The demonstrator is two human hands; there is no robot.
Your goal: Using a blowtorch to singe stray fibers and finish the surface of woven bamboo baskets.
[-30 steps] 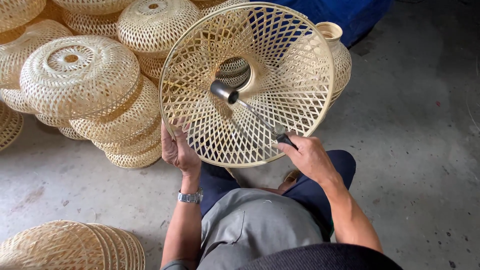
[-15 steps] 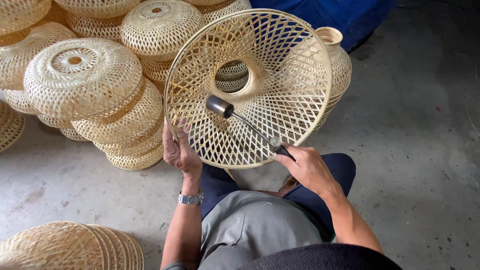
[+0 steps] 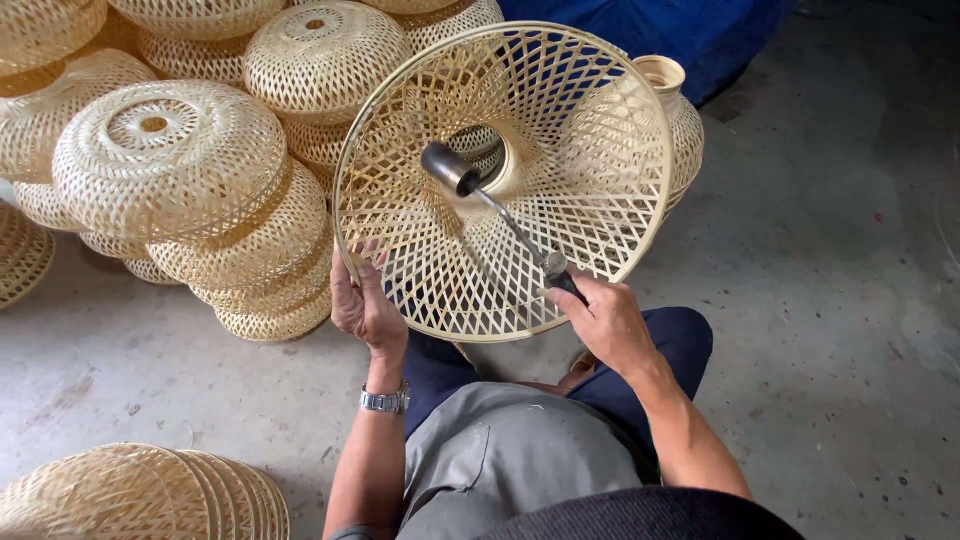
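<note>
Right hand (image 3: 607,322), closed on a torch (image 3: 500,212), has swung its nozzle up toward 11 o'clock inside the shade (image 3: 600,150); left hand (image 3: 365,305) grips the rim at 8 o'clock.

Grey concrete floor (image 3: 830,300) (dusty) bears stacked woven bamboo shades (image 3: 190,200).

Head view: the left hand (image 3: 366,310) grips the lower left rim of a wide open-weave bamboo lampshade (image 3: 590,160), fingers curled over its edge and thumb on the outside. The right hand (image 3: 607,320) closes around the black handle of a metal torch (image 3: 500,215), whose dark nozzle lies beyond the fingertips, inside the shade near its central neck. Stacked woven shades (image 3: 170,160) stand beyond the left fingers on the concrete floor (image 3: 830,300).
</note>
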